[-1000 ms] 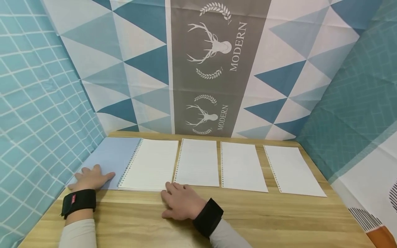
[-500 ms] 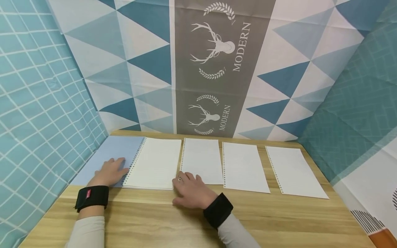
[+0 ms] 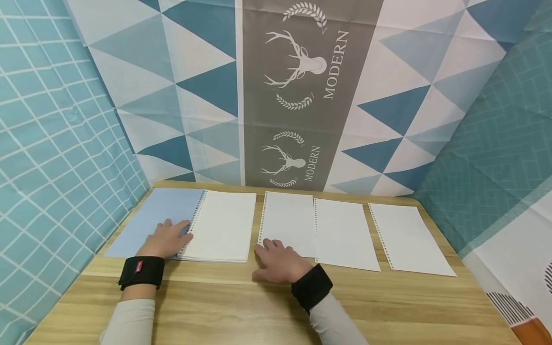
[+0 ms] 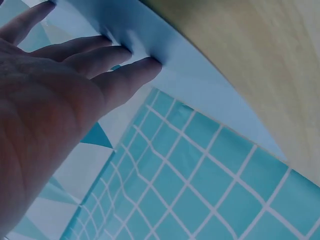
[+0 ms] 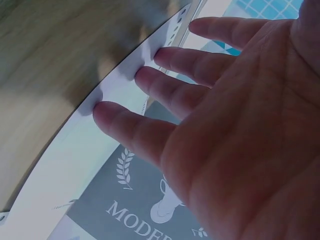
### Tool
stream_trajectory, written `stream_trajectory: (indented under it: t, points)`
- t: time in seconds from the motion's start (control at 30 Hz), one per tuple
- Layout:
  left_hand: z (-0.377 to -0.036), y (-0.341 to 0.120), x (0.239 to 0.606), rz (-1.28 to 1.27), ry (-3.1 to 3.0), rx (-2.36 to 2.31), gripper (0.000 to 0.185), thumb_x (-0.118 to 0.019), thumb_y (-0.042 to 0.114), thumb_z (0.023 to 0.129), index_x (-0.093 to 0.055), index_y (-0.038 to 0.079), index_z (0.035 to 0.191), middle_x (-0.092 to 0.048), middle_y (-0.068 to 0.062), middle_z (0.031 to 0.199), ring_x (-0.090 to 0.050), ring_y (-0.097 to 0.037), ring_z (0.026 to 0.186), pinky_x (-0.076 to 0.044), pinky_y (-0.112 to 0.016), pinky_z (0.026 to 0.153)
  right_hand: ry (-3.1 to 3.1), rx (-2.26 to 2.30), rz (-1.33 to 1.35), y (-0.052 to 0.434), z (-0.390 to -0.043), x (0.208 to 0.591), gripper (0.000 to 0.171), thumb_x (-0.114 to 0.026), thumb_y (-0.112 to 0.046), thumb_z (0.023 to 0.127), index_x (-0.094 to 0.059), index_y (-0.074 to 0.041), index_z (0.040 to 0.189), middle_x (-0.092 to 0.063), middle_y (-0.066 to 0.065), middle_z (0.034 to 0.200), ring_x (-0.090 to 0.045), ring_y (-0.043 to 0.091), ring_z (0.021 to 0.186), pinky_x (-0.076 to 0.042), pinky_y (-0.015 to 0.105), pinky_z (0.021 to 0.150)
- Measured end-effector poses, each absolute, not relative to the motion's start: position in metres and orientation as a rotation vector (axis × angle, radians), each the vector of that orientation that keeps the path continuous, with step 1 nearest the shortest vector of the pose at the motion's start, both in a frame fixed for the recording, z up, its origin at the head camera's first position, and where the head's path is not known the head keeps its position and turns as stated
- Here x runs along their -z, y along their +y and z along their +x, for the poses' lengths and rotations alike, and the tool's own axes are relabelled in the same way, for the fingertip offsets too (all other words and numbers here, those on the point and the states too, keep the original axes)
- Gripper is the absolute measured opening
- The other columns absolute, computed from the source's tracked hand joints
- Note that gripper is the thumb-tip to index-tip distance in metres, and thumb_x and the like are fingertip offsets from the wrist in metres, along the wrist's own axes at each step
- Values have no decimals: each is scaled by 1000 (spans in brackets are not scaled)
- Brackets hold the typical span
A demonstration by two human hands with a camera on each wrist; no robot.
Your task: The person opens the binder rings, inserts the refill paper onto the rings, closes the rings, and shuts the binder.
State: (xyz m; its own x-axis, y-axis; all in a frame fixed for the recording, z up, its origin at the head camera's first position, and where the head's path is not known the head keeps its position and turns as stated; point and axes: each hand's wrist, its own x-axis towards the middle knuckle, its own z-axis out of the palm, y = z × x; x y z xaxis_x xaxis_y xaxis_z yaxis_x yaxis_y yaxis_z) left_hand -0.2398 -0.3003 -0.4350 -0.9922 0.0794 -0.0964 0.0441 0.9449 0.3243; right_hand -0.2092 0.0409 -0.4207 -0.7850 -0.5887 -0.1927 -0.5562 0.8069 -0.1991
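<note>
Wooden table (image 3: 241,306): flat left hand (image 3: 166,238) presses the open notebook (image 3: 189,223); right hand (image 3: 280,262), fingers straight, rests on a loose sheet (image 3: 286,218). Backdrop (image 3: 334,64) reads "MODERN".

The light wooden table (image 3: 241,306) shows smooth grained laminate. The open spiral notebook (image 3: 224,225) has a matt pale-blue card cover and lined white paper; the loose punched white sheets (image 3: 345,235) are matt paper.
</note>
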Motion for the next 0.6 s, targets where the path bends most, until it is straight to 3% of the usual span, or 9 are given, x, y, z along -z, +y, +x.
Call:
stream_trajectory:
  t: [0.43,0.6]
  points:
    - [-236,-274,424,76,2932,-419,65,-51,40,104,-37,2,154,-26,-49,149,-26,-70,136,-37,-81,95,2717,403,-812,64,-224,415,67,-61,-46,98,-44,-11,152,-45,15,155,-43,34,144,-42,56,112]
    - [-234,-272,422,69,2922,-421,64,-50,38,104,-36,2,155,-24,-49,150,-23,-70,138,-36,-81,96,2858,429,-521,95,-234,405,59,-60,-37,98,-49,-4,146,-52,24,145,-49,45,133,-47,64,101]
